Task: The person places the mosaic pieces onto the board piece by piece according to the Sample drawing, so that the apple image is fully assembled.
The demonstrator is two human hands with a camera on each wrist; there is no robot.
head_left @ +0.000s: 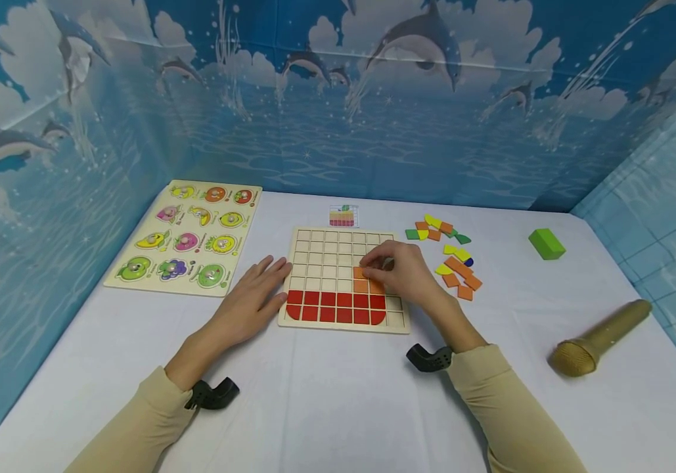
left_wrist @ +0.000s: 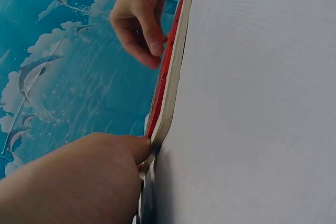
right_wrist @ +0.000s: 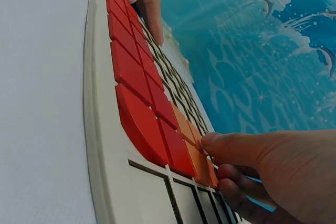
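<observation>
Head view: a wooden grid board (head_left: 343, 253) lies at the middle of the white counter (head_left: 338, 394). Its two lowest rows are filled with red tiles (head_left: 336, 307), and a few orange tiles (head_left: 362, 285) sit just above them toward the board's 4 o'clock part. The right hand (head_left: 404, 268) rests over that spot with fingers curled down, its grip pinching an orange tile (head_left: 359, 272) against the grid. The left hand (head_left: 259, 293) lies flat at the board's 9 o'clock edge, fingers straight and relaxed, grip released, touching the frame. At 3 o'clock of the board is a loose heap of coloured pieces (head_left: 452, 259), orange, yellow and green. At 12 o'clock lies a small pattern card (head_left: 343, 215). A fruit peg puzzle (head_left: 186, 236) sits at 9 o'clock, well apart from the hands. A green block (head_left: 546, 244) lies at 2 o'clock and a gold microphone (head_left: 600, 338) at 4 o'clock.

Left wrist view: the left hand (left_wrist: 79, 182) touches the board's rim (left_wrist: 169, 114); the right hand's fingers (left_wrist: 152, 43) curl down onto the red tiles' far side.

Right wrist view: the right hand's fingertips (right_wrist: 210, 141) press on the orange tiles (right_wrist: 197, 153), beside the red tiles (right_wrist: 137, 95). At 12 o'clock the left hand's fingers (right_wrist: 149, 9) rest on the board's far edge.
</observation>
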